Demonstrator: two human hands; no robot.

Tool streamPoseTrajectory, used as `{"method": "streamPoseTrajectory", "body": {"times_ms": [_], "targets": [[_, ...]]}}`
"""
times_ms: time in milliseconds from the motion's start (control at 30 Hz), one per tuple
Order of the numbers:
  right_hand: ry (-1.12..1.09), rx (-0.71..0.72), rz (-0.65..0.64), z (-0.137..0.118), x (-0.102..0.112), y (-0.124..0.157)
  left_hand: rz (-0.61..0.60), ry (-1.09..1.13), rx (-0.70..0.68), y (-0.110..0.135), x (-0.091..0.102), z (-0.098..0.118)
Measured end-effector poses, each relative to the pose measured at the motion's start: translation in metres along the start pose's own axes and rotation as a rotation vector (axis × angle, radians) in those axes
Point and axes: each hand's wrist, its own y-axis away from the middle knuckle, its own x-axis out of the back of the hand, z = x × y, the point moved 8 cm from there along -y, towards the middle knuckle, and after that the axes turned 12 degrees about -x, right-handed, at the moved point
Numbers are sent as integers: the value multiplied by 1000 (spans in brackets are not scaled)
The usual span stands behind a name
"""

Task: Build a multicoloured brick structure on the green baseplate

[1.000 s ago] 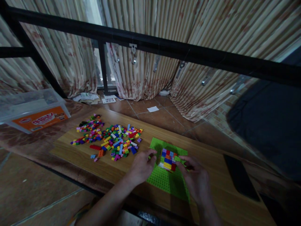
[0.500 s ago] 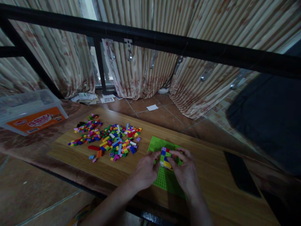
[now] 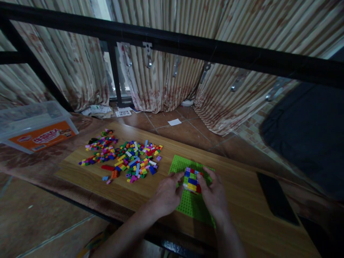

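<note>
The person's two forearms come in from the lower edge. The left hand [image 3: 167, 193] and the right hand [image 3: 214, 195] lie close together on a green baseplate [image 3: 188, 206], which is flat on the wooden tabletop [image 3: 129, 188]. Between the hands a small block of bricks [image 3: 191, 180] in blue, yellow, red and orange stands on the far half of the baseplate. The left hand's bent fingers press on the block's left side, and the right hand's fingers curl around its right side, so both hands grip it from opposite sides.

Further left on the tabletop is a wide pile of loose bricks [image 3: 126, 159] in many colours. A dark phone [image 3: 277, 204] lies to the right. At the far left stands a clear plastic box [image 3: 37, 127] with an orange label. Behind all, striped curtains [image 3: 161, 79] hang past a black rail [image 3: 188, 44].
</note>
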Motion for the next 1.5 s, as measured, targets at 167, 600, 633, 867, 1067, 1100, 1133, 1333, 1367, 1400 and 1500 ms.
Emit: {"method": "streamPoseTrajectory", "body": {"times_ms": [167,600,633,867,1067,1100,1133,1333,1367,1400,1500], "targets": [[5,-32,-11,5,-13,-2,-9,-7,4,1,0,2],[-44,-54,-54,1,-24,0,-30,-109,-39,4,-6,5],[-55,-65,-60,1,-24,0,-31,-116,-35,4,-6,5],[-124,-116,-89,4,-27,-1,-40,-149,-34,5,-8,4],[-172,-114,-109,5,-29,-1,-39,-139,-48,6,-9,4],[-174,-114,-110,4,-29,-1,-37,-145,-47,6,-9,4],[-173,-116,-108,4,-28,-2,-36,-150,-47,6,-9,3],[-216,-144,-114,5,-29,-3,-46,-148,-50,6,-12,2],[-234,-147,-118,5,-29,-3,-44,-153,-49,6,-12,2],[-249,-150,-122,5,-29,-3,-43,-159,-46,6,-12,2],[-282,-160,-143,6,-32,-3,-42,-164,-34,7,-12,0]]}}
